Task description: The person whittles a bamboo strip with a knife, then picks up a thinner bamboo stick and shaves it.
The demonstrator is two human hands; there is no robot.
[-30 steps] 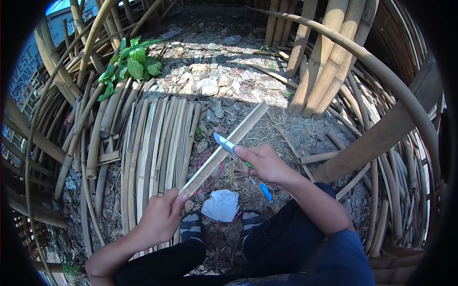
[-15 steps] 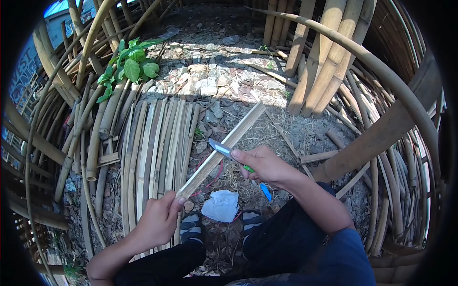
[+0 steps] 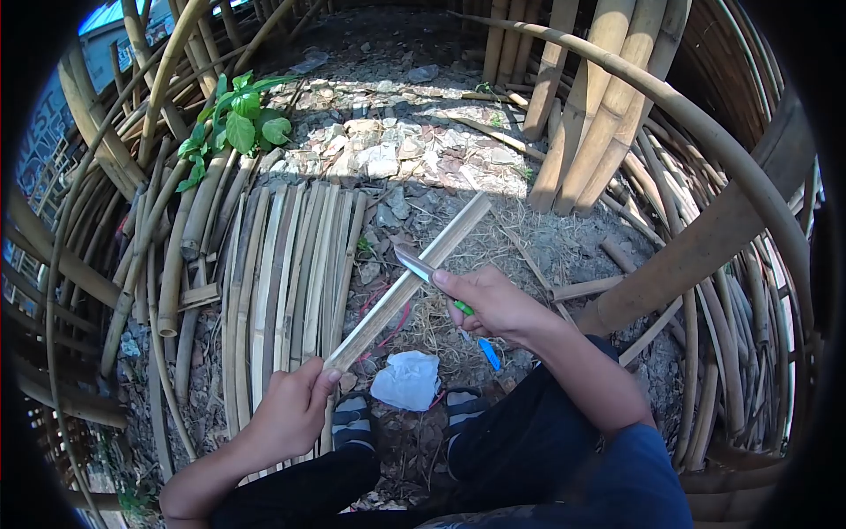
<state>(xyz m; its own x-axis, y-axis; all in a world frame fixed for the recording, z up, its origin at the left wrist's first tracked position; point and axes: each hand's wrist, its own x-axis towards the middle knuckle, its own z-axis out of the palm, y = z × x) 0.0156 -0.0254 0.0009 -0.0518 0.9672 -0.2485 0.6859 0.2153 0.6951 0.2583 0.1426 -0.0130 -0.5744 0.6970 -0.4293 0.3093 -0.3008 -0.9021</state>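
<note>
One bamboo slat (image 3: 407,284), near end gripped in left hand (image 3: 291,410); right hand (image 3: 493,304) grips one knife (image 3: 419,267) against it. Beneath: one white rag (image 3: 407,381), split-bamboo row (image 3: 282,282).

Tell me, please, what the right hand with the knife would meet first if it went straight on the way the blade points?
Most likely the bamboo strip: the knife in the right hand already lies against it. Beyond lie the bamboo slats on the ground, though depth is unclear.

ground (image 3: 414,115): stony dirt, dry straw, sunlit patch | walls: curved bamboo poles (image 3: 608,106) all round | left: split slats (image 3: 282,264) laid flat | plant (image 3: 233,119): green, upper left | light: hard daylight
</note>
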